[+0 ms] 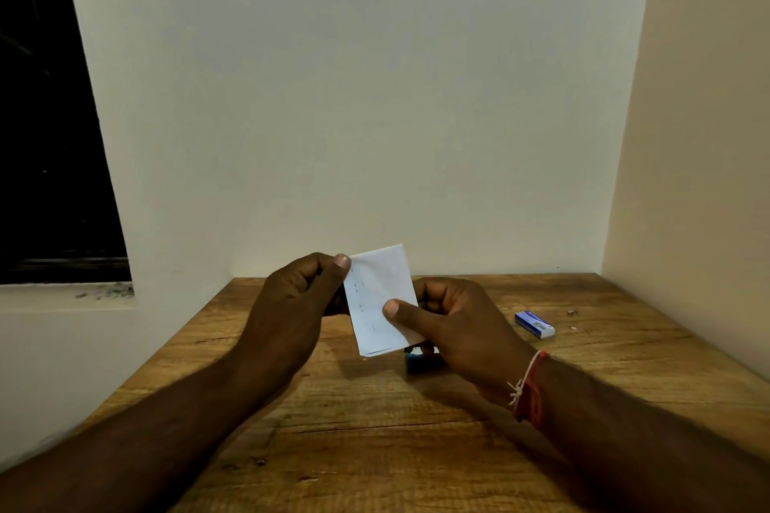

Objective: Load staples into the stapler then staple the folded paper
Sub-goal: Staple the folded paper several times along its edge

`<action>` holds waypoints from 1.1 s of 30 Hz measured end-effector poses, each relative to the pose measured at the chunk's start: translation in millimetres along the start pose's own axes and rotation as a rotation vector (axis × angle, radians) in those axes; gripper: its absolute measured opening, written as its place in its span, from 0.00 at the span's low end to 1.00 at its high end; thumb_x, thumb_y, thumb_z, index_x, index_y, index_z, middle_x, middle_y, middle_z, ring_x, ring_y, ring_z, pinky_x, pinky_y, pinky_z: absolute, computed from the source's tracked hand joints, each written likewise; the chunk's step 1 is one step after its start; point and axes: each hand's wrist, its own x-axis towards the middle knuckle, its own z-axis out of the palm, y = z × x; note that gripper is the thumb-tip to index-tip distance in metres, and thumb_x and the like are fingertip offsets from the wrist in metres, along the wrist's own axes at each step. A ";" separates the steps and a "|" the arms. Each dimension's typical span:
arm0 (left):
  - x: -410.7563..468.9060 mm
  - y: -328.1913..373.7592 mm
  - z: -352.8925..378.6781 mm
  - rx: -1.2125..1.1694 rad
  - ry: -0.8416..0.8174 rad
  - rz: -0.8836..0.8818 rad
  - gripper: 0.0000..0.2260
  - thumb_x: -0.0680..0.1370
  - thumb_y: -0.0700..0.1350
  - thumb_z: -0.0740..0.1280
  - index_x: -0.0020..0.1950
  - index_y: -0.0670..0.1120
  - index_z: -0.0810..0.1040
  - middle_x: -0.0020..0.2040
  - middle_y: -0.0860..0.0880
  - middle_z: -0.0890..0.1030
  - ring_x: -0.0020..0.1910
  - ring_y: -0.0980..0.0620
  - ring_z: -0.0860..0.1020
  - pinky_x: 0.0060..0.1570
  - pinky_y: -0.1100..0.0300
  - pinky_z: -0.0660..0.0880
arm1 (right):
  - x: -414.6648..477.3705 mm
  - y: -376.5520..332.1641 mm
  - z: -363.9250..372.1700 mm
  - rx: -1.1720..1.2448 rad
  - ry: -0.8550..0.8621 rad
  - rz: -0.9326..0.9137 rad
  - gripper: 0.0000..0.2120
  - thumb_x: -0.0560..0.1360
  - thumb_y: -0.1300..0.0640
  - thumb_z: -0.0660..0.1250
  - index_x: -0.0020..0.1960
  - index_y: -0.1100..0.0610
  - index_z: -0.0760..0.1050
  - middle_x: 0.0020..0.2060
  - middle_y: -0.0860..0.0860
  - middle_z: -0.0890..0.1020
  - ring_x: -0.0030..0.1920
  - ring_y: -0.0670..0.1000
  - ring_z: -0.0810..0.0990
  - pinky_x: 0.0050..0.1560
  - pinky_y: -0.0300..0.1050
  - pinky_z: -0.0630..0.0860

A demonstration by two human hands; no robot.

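Both hands are holding a white folded rectangle of paper [381, 298] upright above the brown wood-grain table [375, 450], near its far edge. The left hand [298, 296] is pinching the paper's upper left corner, thumb on the near face and the other fingers curled behind. The right hand [454, 325] is gripping the paper's lower right part, its thumb pressing flat on the near face and its fingers wrapping behind the sheet. A row of small dark marks is running down the paper near its left edge; what they are is too small to tell. A small blue stapler [416, 362] is lying on the table just below the paper, partly hidden by the right hand. A small blue-and-white staple box [535, 324] is resting on the table to the right, well apart from the hands. A red and white thread band [528, 389] is circling the right wrist.
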 end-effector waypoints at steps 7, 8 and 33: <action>-2.5 5.1 1.9 -0.056 -0.045 -0.018 0.14 0.87 0.48 0.67 0.51 0.39 0.83 0.46 0.46 0.90 0.45 0.50 0.90 0.45 0.62 0.86 | 1.9 1.6 0.3 0.012 0.031 -0.008 0.07 0.81 0.53 0.76 0.53 0.57 0.89 0.40 0.52 0.91 0.35 0.44 0.86 0.35 0.38 0.78; -4.0 5.5 2.8 -0.072 -0.086 -0.035 0.12 0.86 0.47 0.69 0.52 0.38 0.83 0.46 0.45 0.91 0.45 0.50 0.90 0.44 0.62 0.86 | 2.7 1.2 0.0 0.032 0.054 -0.012 0.07 0.81 0.54 0.76 0.53 0.58 0.88 0.40 0.53 0.90 0.34 0.46 0.85 0.34 0.39 0.78; 1.0 -13.4 -3.9 0.727 0.011 0.816 0.06 0.74 0.45 0.80 0.50 0.52 0.90 0.43 0.57 0.80 0.46 0.53 0.78 0.47 0.48 0.76 | 5.7 -10.0 -4.2 0.464 0.097 0.169 0.17 0.81 0.55 0.76 0.66 0.62 0.81 0.50 0.63 0.90 0.44 0.59 0.90 0.43 0.50 0.88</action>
